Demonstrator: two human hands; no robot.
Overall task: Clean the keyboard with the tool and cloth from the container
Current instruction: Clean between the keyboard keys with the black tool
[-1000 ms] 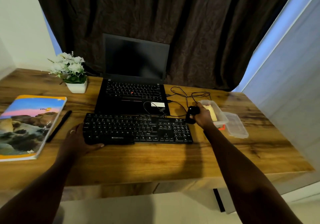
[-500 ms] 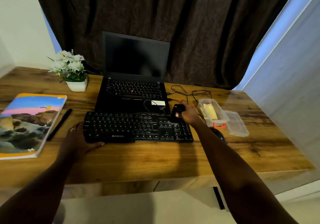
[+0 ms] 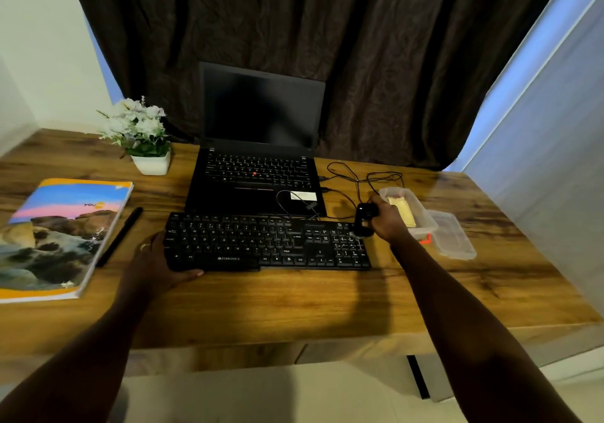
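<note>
- The dark tool (image 3: 364, 220) sits partly inside the right grip (image 3: 389, 223), so its shape is unclear.
- The left grip (image 3: 157, 259) hides the near left corner of the keyboard (image 3: 261, 243).
- The book (image 3: 55, 233) runs off the left edge.
- The container (image 3: 423, 223) has its left wall behind the right grip.

Wood-grain table (image 3: 294, 305). Black keyboard (image 3: 261, 243) is laid flat at centre, parallel to the front edge. Open black laptop (image 3: 258, 177) is set just behind it. White flower pot (image 3: 152, 162) is placed at back left, beside the laptop. Colourful notebook (image 3: 62, 229) is laid at far left, with a black pen (image 3: 119, 237) between it and the keyboard. Clear container (image 3: 425, 223) is seen right of the keyboard, its lid (image 3: 452, 238) just beside it. Black cables (image 3: 362, 177) are looped behind the container.
</note>
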